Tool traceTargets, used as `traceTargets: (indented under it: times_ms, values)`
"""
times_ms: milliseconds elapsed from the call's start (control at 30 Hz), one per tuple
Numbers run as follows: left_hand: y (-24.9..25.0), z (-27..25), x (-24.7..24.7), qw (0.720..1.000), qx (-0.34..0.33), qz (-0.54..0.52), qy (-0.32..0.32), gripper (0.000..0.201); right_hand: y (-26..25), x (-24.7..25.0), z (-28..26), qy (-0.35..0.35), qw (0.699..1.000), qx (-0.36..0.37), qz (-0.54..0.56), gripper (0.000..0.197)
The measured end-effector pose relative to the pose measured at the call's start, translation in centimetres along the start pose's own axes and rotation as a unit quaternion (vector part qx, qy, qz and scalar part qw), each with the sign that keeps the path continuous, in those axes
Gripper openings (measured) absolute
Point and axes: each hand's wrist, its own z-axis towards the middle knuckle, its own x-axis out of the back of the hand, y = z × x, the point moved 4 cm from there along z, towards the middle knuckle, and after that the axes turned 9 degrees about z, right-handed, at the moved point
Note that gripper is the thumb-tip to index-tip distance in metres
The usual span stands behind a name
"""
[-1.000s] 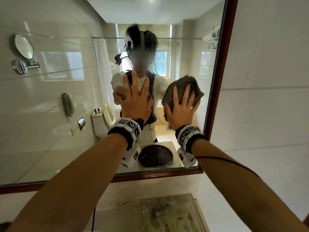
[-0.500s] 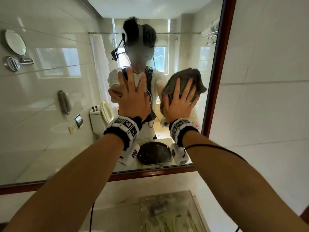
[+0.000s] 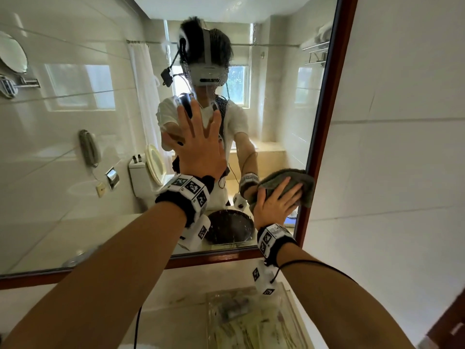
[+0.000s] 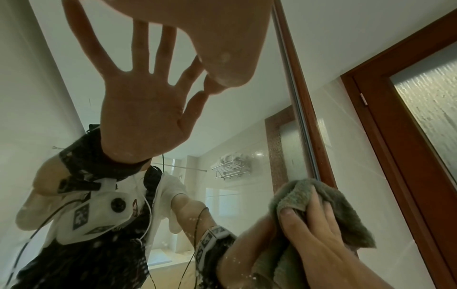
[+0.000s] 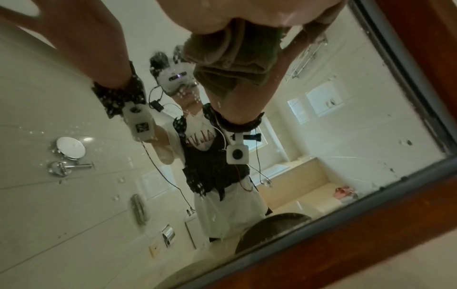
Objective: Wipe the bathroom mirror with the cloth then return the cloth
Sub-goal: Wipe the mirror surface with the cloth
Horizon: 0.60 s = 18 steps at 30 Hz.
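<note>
Head view | right hand (image 3: 274, 205) presses cloth (image 3: 292, 183) on mirror (image 3: 75, 147)

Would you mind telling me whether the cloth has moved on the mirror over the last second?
Yes. The cloth, pressed by the right hand, has slid down alongside the mirror's wooden frame, towards its bottom right corner.

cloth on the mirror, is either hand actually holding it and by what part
The right hand presses the grey cloth flat against the mirror with spread fingers over its middle. The left hand holds nothing.
</note>
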Motion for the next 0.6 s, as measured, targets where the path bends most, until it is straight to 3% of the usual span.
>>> traceTargets:
  times_ms: [133, 400, 600]
  values:
    - [-0.3, 0.1, 0.2, 1.0, -0.006, -0.002, -0.007, 0.065, -3.0, 1.0, 3.0, -0.018, 0.998, 0.052, -0.015, 0.075]
    - [-1.5, 0.7, 1.1, 0.999, 0.008, -0.013, -0.034, 0.077, -14.3, 5.1, 12.3, -0.015, 0.982, 0.181, -0.052, 0.072]
    - [-1.6, 0.9, 1.0, 0.998, 0.006, -0.006, -0.055, 0.08, -12.6, 3.7, 9.6, 0.01, 0.974, 0.215, -0.067, 0.069]
